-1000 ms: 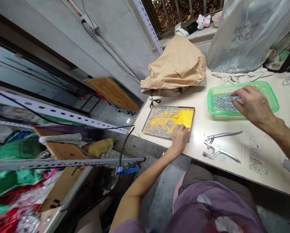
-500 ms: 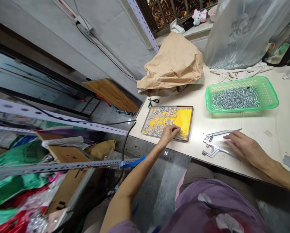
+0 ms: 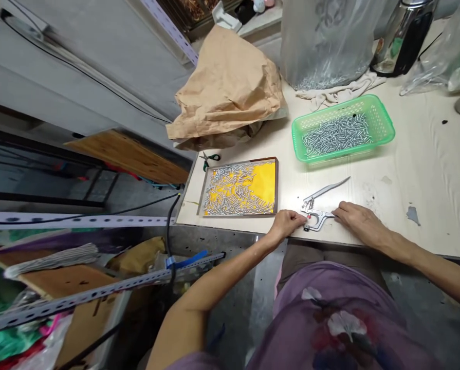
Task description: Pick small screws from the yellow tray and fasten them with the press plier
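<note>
My left hand [image 3: 287,224] is closed in a pinch beside the jaw of the silver snap-fastener pliers [image 3: 319,220]. What lies between its fingertips is too small to make out. With its fingers round the lower handle, my right hand [image 3: 359,223] holds the pliers on the table near the front edge. Their upper handle stands apart from the lower one, with a spring between them. To the left lies a shallow tray [image 3: 277,187] with a yellow bottom, strewn with small silver metal pieces [image 3: 233,190]. Its right part shows bare yellow.
Behind the pliers stands a green plastic basket [image 3: 343,155] of similar metal pieces. Scissors [image 3: 209,160] lie by the tray. At the back are a crumpled brown paper bag [image 3: 230,87], a clear plastic bag [image 3: 326,46], a cloth [image 3: 341,91] and a kettle [image 3: 405,41].
My left hand has moved right from the tray to the pliers' jaw. My right hand has closed on the lower handle. The view has shifted to the right.
</note>
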`<state>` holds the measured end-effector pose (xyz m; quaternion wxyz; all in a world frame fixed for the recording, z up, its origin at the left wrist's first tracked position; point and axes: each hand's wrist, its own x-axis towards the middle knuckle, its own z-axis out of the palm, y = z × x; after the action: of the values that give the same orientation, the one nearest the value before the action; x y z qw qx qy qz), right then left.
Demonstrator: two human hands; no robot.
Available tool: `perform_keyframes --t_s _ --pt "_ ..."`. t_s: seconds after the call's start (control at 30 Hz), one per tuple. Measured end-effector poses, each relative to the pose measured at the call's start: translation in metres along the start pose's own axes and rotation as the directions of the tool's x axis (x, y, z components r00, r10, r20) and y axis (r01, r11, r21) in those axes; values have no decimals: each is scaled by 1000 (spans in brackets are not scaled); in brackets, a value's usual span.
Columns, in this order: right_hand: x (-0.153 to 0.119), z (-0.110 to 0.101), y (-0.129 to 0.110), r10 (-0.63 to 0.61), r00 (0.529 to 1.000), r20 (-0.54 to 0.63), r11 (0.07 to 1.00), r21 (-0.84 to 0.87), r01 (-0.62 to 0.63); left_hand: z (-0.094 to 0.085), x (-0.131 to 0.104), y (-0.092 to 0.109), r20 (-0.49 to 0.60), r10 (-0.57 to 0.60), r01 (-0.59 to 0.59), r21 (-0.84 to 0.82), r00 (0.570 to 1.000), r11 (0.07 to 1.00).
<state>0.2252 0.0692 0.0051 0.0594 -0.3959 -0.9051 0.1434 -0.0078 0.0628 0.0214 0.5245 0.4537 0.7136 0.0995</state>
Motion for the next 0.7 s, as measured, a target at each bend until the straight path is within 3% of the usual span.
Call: perform_keyframes --t_s 0.37,0.7 --pt "-2 -1 -3 22 1000 -10 998 52 -22 8 -1 3 120 -94 111 -147 988 983" --pt "-6 -1 -4 -22 1000 2 998 55 22 6 -3 7 208 -125 126 9 970 992"
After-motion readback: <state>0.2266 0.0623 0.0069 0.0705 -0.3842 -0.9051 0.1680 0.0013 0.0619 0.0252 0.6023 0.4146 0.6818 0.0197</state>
